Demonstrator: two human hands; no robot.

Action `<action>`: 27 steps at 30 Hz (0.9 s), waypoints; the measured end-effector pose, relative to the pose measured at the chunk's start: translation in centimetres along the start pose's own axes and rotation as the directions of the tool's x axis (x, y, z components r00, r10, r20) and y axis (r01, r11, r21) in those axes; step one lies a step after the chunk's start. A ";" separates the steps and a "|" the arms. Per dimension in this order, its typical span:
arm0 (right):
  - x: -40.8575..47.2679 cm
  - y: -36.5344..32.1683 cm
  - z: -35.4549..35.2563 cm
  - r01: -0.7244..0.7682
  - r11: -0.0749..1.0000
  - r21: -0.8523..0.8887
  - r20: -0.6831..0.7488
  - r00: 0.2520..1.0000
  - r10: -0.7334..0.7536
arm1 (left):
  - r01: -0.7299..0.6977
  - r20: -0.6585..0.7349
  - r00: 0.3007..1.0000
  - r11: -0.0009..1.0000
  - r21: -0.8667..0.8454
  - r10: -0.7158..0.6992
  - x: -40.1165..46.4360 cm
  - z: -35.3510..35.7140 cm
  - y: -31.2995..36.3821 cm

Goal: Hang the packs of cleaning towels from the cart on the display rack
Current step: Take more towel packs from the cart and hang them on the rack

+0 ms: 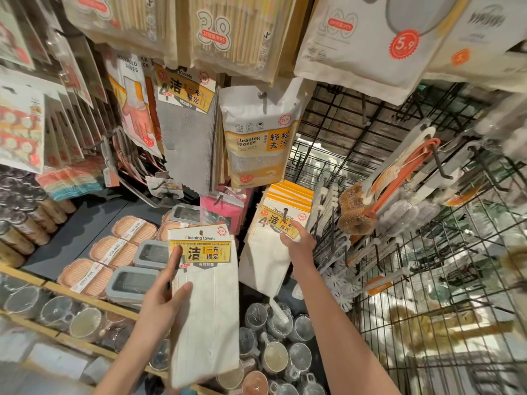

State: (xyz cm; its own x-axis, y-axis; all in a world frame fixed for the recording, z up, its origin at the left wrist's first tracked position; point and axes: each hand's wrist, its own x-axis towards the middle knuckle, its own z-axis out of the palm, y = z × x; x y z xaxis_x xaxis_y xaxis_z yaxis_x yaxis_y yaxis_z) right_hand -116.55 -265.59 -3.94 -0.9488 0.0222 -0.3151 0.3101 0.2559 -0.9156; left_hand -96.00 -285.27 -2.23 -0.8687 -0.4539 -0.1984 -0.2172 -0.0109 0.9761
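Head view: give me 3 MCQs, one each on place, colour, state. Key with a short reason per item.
1. Where is the white towel pack held by the left hand?
A. In front of the shelf, off any hook
B. On the hook with the other white packs
C. Lying on the soap boxes

2. What colour is the towel hanging left of the cleaning sponge pack?
A. Pink
B. Grey
C. Blue

3. What is the right hand doing?
A. Gripping a brush
B. Hanging free
C. Touching the front hung pack at its label

Key:
1 A, the held pack is pinched at its left edge, apart from the hung stack.
2 B, the grey towel hangs under a yellow label.
3 C, its fingertips rest on the front pack's label just below the hook.
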 end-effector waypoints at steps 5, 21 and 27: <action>-0.8 -0.1 -0.1 0.018 1.000 -0.020 0.033 0.999 -0.017 | -0.001 0.005 1.000 1.000 -0.027 0.001 0.0 0.4 -0.1; -9.5 0.9 1.3 0.195 0.976 0.091 0.339 0.916 -0.215 | -0.049 0.123 0.991 0.997 -0.054 0.055 -0.3 3.0 -0.4; -9.5 1.1 0.4 0.288 0.958 0.007 0.299 0.913 -0.277 | -0.068 0.158 0.985 0.996 -0.053 0.075 0.1 4.2 -0.2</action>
State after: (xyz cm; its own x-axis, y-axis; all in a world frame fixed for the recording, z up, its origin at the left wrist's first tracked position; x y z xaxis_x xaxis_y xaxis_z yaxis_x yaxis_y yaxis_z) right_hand -107.20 -265.92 -2.01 -0.9342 -0.3399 -0.1087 0.0238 0.2446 -0.9693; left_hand -97.90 -281.60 -2.82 -0.9421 -0.3066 -0.1360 -0.1342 -0.0272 0.9906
